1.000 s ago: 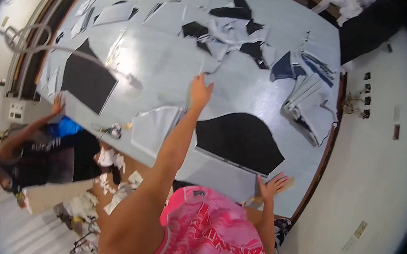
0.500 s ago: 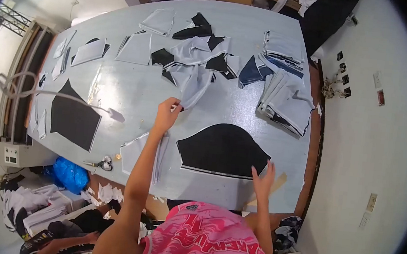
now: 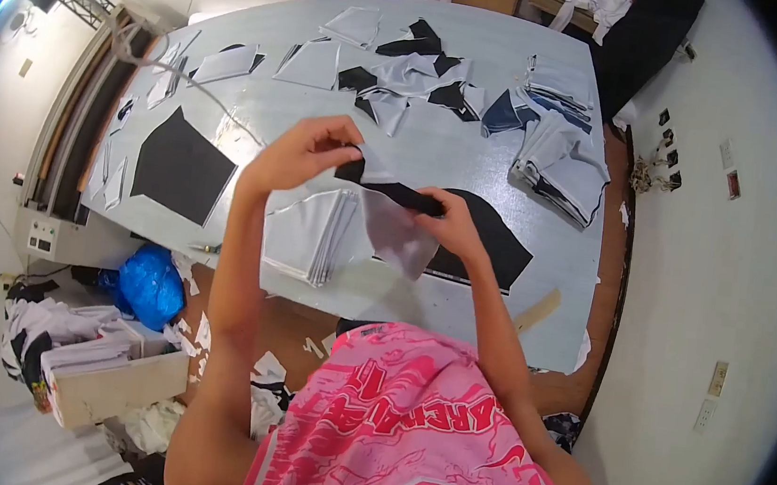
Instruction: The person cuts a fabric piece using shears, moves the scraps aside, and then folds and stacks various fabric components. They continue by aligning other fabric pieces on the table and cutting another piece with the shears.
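Note:
Above the table, a cut fabric piece (image 3: 399, 236), black on one face and white on the other, hangs between my hands. My left hand (image 3: 313, 151) pinches its upper left corner, and my right hand (image 3: 452, 223) grips its black upper edge farther right. Behind my right hand, a larger black fabric panel (image 3: 497, 244) with a curved top lies flat, partly covered by the held piece. Below my left hand sits a stack of white fabric pieces (image 3: 304, 234).
Loose black and white pieces (image 3: 406, 74) lie at the table's middle back. Folded white stacks (image 3: 563, 161) stand at the right, a dark panel (image 3: 179, 164) at the left. A roller machine (image 3: 89, 116) borders the left side; a blue plastic bag (image 3: 152, 284) sits on the floor.
My left hand has lifted a fabric piece off the loose pile and drawn it toward me. My right hand has left the black panel's corner and now grips the piece too.

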`<state>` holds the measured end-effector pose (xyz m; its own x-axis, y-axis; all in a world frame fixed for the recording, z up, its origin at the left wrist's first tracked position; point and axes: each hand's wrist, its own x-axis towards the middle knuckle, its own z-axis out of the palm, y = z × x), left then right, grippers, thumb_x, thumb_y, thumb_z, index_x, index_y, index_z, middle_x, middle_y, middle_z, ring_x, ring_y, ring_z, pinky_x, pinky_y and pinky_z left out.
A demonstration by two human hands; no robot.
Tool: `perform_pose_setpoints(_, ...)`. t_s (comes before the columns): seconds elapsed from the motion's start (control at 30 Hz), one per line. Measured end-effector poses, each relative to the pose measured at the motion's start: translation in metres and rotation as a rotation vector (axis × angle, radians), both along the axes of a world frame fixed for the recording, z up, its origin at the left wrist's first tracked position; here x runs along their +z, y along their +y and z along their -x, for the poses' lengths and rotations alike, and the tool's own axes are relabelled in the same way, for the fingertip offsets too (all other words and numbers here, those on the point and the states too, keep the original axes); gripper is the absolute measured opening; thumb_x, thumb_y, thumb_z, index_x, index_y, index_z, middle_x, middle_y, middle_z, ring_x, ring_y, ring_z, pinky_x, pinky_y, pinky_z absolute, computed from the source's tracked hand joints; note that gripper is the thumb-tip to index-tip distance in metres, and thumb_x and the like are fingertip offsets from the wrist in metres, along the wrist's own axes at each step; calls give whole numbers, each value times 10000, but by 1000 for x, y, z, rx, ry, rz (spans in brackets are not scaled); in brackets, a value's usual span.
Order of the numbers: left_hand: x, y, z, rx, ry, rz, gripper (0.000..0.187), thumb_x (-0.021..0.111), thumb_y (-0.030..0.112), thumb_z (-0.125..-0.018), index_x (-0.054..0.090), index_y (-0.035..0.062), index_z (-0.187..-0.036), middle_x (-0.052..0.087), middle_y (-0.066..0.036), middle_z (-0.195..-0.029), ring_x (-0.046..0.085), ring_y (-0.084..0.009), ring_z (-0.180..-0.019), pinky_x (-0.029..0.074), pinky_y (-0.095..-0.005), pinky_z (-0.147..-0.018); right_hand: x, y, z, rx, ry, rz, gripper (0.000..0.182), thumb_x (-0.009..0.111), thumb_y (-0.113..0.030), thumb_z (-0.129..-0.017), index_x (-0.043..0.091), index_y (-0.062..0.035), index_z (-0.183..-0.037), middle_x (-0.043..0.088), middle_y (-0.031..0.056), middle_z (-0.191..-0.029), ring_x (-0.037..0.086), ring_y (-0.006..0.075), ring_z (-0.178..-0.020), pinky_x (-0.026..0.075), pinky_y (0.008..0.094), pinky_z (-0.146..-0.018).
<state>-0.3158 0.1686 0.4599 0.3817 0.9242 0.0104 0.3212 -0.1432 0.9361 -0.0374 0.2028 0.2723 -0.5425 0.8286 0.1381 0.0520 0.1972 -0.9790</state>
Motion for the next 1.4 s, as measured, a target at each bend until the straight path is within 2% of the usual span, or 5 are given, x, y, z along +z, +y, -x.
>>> perform_pose_setpoints(0.17,22,-30,-3,5,-2,23,82,645,51,-980,643,0,-1045,630,21,-899,531,-29,-806,433,-200,-702,47,-37,8,190,402,295,482,716,32,-839,611,-26,-1306,651,65,-1167,626,137,-1012,492,269,-900)
perform_pose_setpoints(0.5,34,-40,-8,-189,226,-94,154,634,79,-990,680,-4,-1111,661,-7,-877,532,-63,-774,463,-237,-689,116,-57,23,-123,87,-689,168,763,-104,-864,708,-20,-998,649,93,-909,575,247,-702,470,290,-637)
perform_pose_setpoints(0.77,-3,-36,-31,380,591,-833,238,703,63,-888,683,27,-1123,676,-159,-1183,660,-320,-1049,515,-406,-884,133,-45,20,-134,206,199,453,613,-347,-1032,635,-29,-709,480,-26,-575,441,45,-530,366,250,-500)
perform_pose_setpoints(0.9,-41,-95,-113,559,25,-733,577,833,133,-780,596,27,-1295,628,-160,-1265,607,-323,-1191,462,-402,-1035,162,-46,11,-62,390,473,358,599,-372,-1033,709,-49,-923,712,28,-837,662,99,-670,518,243,-590)
perform_pose_setpoints(1.4,-190,-143,-93,715,173,-524,609,510,-171,-782,566,3,-1363,635,-218,-1283,607,-389,-1203,451,-397,-1041,167,-85,-54,-379,479,291,340,533,-319,-1070,702,-33,-995,754,82,-940,741,165,-801,599,292,-709)
